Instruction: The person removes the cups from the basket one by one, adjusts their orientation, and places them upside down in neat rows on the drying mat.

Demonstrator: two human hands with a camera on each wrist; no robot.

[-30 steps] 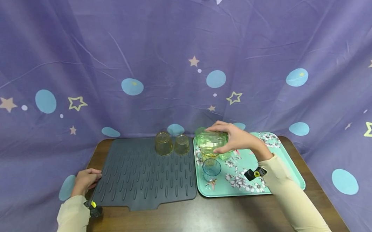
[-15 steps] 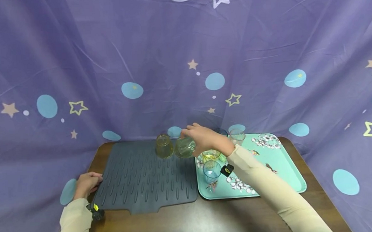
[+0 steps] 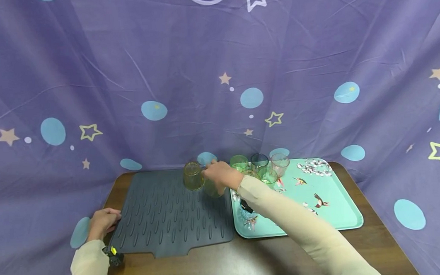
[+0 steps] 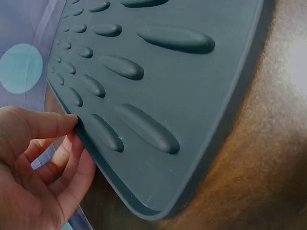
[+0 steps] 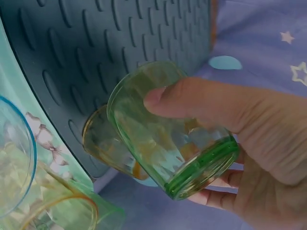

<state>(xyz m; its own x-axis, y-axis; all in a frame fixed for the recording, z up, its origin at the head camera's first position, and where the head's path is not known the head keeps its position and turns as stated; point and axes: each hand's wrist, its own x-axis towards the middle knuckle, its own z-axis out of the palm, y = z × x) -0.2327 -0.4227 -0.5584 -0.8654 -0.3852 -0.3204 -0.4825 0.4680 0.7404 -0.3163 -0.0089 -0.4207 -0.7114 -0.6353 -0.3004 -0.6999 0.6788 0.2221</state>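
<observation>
My right hand (image 3: 222,174) holds a green glass (image 5: 168,134) by its sides, thumb across the near wall. The glass's thick base faces the palm, and its rim points toward the dark grey drying mat (image 3: 164,211). Behind it in the right wrist view is an amber glass (image 5: 108,139), mostly hidden by my hand in the head view. Another amber glass (image 3: 193,177) stands upside down at the mat's back edge. My left hand (image 4: 43,158) pinches the mat's left edge between thumb and fingers.
A mint floral tray (image 3: 336,214) right of the mat carries several glasses: green (image 3: 239,162), dark blue (image 3: 260,162), pink (image 3: 280,164), another green (image 3: 267,177). A blue-rimmed glass (image 5: 14,158) and a yellow glass (image 5: 62,215) sit near the tray's left side. A purple curtain (image 3: 164,74) hangs behind.
My right hand has carried the green glass leftward from above the tray to over the mat, turning its rim downward. The left hand stays at the mat's edge.
</observation>
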